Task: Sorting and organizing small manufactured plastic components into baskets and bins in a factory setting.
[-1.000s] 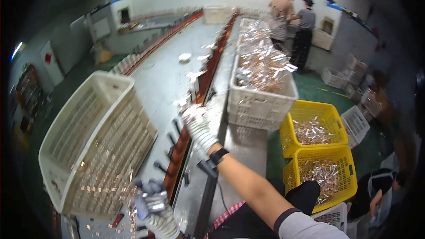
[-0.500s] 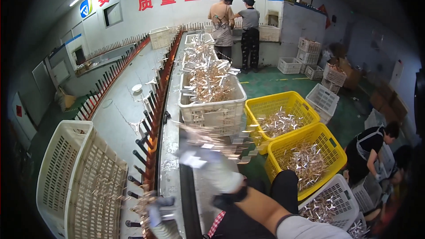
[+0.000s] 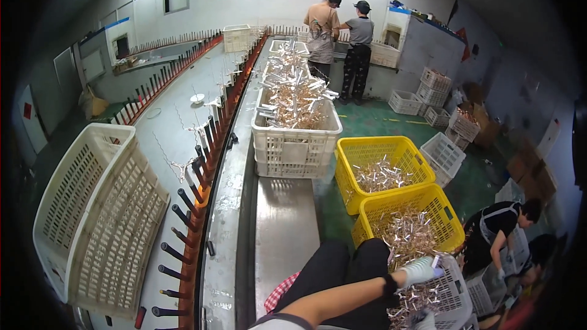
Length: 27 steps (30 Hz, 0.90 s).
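Note:
My left hand (image 3: 420, 271), in a pale glove with a black band at the wrist, reaches across my lap to the right. Its fingers curl down at a white basket (image 3: 457, 287) of copper and silver tube pieces (image 3: 419, 302), with a silver piece showing at the fingertips. Low in the same basket, beside the pile, is my right hand (image 3: 423, 319). Only part of its grey-gloved fingers shows at the lower edge, so its grip is hidden. Just beyond stands a yellow basket (image 3: 449, 208) with similar pieces.
Another yellow basket (image 3: 391, 142) and a heaped white crate (image 3: 293, 153) stand ahead. Upright black rods (image 3: 183, 198) line the curved track on my left, near stacked white crates (image 3: 116, 226). Co-workers (image 3: 498, 226) bend over baskets at right; two people (image 3: 339, 43) stand far back.
Both hands have moved right and down to the white basket. Earlier, the right hand was blurred above the bench among tube pieces, and the left was beside the rods. The view has shifted.

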### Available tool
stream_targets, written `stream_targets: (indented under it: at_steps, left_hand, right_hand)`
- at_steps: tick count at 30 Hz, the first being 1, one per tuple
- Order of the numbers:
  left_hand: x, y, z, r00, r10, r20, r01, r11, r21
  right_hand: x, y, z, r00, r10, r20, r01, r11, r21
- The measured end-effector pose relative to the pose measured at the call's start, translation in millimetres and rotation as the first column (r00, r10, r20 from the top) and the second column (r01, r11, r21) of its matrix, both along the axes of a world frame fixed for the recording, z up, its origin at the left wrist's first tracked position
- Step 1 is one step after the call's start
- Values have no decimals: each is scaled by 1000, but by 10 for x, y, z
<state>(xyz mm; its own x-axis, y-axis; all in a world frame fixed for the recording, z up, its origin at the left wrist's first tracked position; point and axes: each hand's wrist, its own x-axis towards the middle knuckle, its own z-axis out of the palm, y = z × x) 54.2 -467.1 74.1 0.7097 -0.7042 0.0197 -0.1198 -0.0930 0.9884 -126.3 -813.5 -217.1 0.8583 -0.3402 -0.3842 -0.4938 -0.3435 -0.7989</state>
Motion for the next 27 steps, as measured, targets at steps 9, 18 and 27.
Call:
stream_targets:
  at_steps: [9,18,27]
  left_hand:
    - [-142,857,264,940,302,160,-242,919,-312]
    - [-934,3341,125,-527,797,297,-822,-388,-417]
    - [-1289,4345,416,-725,629,279,-674,-569,-471]
  right_hand:
    - [481,136,305,696,-718,-21,496,459,738]
    - [1957,2431,2224,831,-509,227,-97,269,958]
    - [2348,3550,1850,982,-24,189,-188,61,980]
